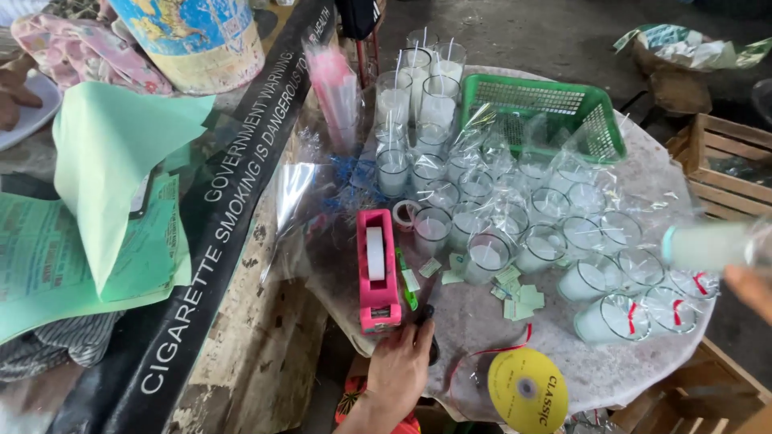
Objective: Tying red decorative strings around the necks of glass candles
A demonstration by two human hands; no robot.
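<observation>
Left hand [400, 366] flat, fingers together, resting on table [474, 321] edge just below pink tape dispenser [378, 273] (right hand [752, 288] blurred, grip unclear).

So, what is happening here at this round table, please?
A person's left hand rests at the table edge, just below a pink tape dispenser. The right hand, blurred at the right edge, holds a glass candle. Many more glass candles, most wrapped in clear film, cover the table, with a green basket behind.
</observation>
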